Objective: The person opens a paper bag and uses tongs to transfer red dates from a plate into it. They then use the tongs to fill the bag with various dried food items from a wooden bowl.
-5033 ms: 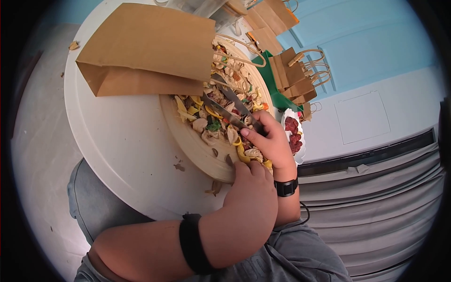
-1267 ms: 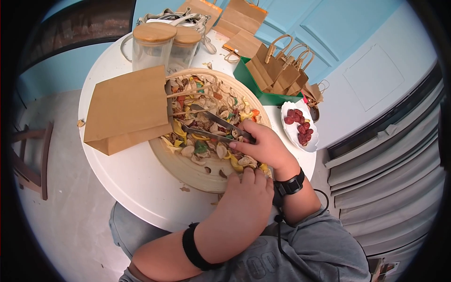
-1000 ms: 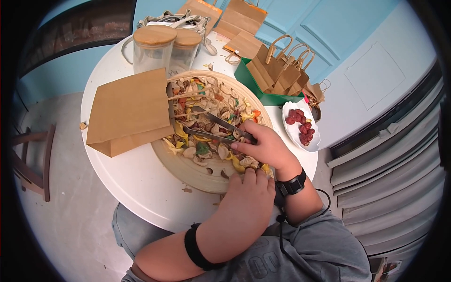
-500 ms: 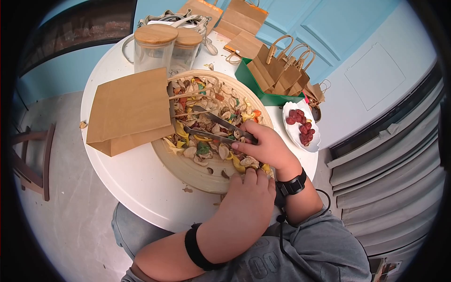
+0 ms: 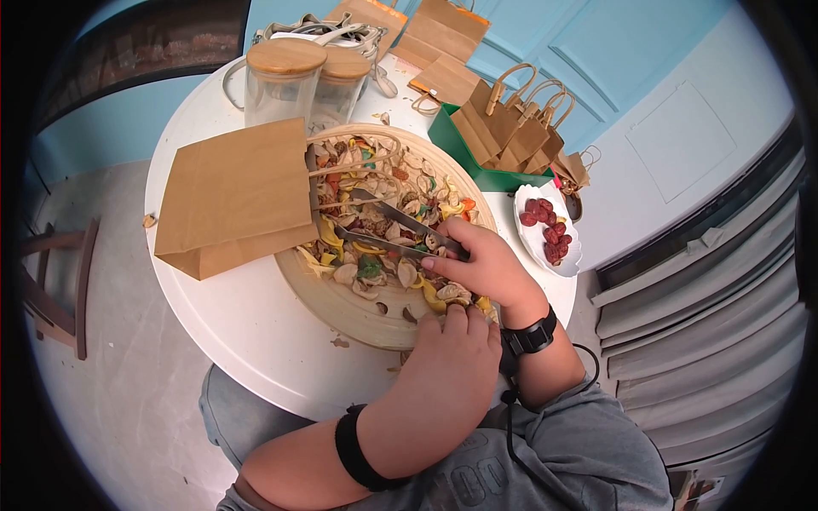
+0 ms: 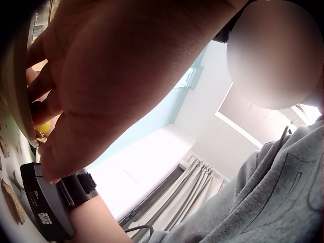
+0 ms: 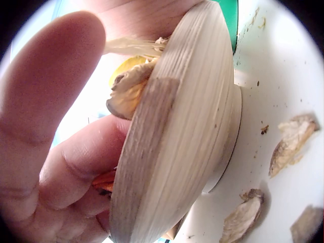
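My right hand holds metal tongs, pinched between thumb and fingers. Their two arms lie apart over dried petals and potpourri in a round wooden tray. At the near rim, my left hand rests with its fingers over the edge among the petals. In the right wrist view, the left thumb stands apart from the tray's rim. A brown paper bag lies tipped on the tray's left side, its mouth and cord handles toward the petals and the tongs' tips.
Glass jars with wooden lids stand behind the bag. A green box holds several small paper bags. Reddish dried fruit lies on a white scalloped plate. Fallen petals dot the white table.
Since the oldest frame the head view has turned and pulled back, showing more of the table and jars. Over the last second, both hands, tongs and bag look unmoved.
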